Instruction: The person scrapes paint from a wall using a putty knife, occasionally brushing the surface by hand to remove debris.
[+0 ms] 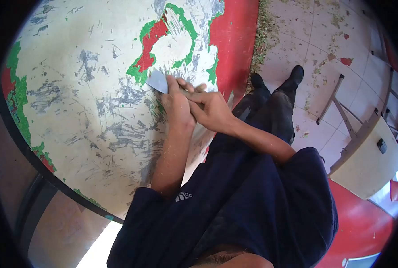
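Note:
A scraper [157, 81] with a flat metal blade lies against a worn painted surface [105, 49]. My left hand [179, 103] is closed around it close to the blade. Just behind, my right hand [213, 110] grips the handle, and the two hands touch each other. Most of the handle is hidden by my fingers. Beside the blade, patches of green paint [138, 73] and red paint [154, 38] show through the white, with grey scratch marks all around.
A red band [232, 40] borders the surface on the right. Paint flakes [270, 27] litter the tiled floor [292, 49] near my shoes [292, 78]. At the right stands a piece of furniture with a pale panel [364, 161] and metal legs [341, 109]. A dark edge [65, 181] runs along the lower left.

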`<state>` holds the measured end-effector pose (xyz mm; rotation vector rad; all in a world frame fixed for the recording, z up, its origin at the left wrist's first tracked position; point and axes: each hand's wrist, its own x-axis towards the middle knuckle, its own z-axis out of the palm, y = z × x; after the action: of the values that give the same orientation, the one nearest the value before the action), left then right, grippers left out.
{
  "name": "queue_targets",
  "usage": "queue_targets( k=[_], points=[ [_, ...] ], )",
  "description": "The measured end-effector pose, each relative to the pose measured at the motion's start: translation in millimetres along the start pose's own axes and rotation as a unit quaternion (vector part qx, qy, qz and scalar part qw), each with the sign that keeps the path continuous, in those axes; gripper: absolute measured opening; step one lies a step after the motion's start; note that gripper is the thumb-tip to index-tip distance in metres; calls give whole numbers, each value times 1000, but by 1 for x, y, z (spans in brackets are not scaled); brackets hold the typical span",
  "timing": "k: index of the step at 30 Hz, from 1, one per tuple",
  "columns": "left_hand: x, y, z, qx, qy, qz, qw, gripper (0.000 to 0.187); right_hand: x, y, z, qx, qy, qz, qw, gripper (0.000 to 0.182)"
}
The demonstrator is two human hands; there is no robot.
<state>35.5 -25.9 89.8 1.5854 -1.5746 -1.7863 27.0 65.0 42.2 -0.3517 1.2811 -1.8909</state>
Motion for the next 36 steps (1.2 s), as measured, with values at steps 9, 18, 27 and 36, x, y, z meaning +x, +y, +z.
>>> queue_targets(
  k=[9,18,27,36],
  points=[
    [1,-3,0,-8,-3,16,1000,27,1,16,8,6,54,-62,997,27],
    [11,0,10,-25,-12,-3,1000,28,12,22,3,-23,51,-32,998,18],
    [22,4,10,-3,-10,-23,1000,33,22,22,5,7,65,-51,997,22],
    [29,11,30,-10,-10,11,1000,26,33,11,-10,-20,45,-18,999,17]
  ],
)
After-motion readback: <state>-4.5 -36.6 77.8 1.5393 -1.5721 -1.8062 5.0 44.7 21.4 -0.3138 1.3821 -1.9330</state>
